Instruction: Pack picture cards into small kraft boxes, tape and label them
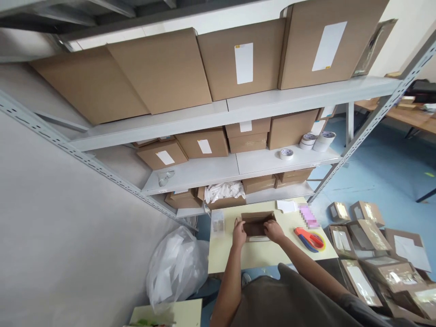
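A small open cardboard box (256, 219) stands on the pale yellow table, its dark inside turned up towards me. My left hand (239, 232) is closed on the box's left edge, with the fingers curled over the rim. At the opposite end, my right hand (273, 230) has its fingers bent in over the right side of the box; the fingertips are partly hidden. To the right on the table lies a red and blue tape dispenser (310, 240) with a yellow-edged roll. White paper (286, 206) and a pinkish-purple item (309, 215) rest behind it.
A clear plastic container (218, 222) is at the table's left. Metal shelving (252, 162) rises behind, holding cardboard boxes and white tape rolls (323, 141). A clear bag (179, 268) stands at the left. Several taped cartons (369, 235) crowd the blue floor at the right.
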Motion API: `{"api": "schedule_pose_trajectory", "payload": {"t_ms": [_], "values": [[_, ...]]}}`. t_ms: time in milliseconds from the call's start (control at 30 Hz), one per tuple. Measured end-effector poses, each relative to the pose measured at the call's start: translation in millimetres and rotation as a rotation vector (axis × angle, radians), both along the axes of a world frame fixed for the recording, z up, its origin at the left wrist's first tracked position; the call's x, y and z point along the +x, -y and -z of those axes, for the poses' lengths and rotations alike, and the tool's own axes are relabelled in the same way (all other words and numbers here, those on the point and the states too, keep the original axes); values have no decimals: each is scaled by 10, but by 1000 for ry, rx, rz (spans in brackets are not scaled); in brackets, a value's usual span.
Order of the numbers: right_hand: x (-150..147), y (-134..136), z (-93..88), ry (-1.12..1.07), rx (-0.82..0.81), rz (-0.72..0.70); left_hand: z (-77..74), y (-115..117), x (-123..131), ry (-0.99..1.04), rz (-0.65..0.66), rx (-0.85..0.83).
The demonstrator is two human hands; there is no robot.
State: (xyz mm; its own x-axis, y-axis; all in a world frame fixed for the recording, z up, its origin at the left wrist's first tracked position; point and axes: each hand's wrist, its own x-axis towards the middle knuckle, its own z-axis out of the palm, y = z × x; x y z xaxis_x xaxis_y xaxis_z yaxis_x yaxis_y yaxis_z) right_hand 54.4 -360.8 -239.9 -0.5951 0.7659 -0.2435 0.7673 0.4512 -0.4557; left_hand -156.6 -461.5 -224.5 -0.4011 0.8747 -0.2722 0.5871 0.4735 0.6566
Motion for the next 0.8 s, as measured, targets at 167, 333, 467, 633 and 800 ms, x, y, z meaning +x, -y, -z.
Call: {"api": "schedule_pose_trajectory", "payload": {"t_ms": [167, 333, 467, 633, 800], "values": [[285, 72, 261, 30, 15, 90, 186, 187, 45, -181, -37, -29], [176, -74, 373, 68, -19, 97, 409, 280, 136, -226, -57, -74], [50, -247, 453, 165, -75, 60, 454, 270, 26, -50, 56, -195], [-4, -387, 517, 229, -118, -15, 441, 139, 26, 59, 10, -222], [51, -403, 486, 202, -110, -40, 524, 32, 223, -13, -132, -256]]}}
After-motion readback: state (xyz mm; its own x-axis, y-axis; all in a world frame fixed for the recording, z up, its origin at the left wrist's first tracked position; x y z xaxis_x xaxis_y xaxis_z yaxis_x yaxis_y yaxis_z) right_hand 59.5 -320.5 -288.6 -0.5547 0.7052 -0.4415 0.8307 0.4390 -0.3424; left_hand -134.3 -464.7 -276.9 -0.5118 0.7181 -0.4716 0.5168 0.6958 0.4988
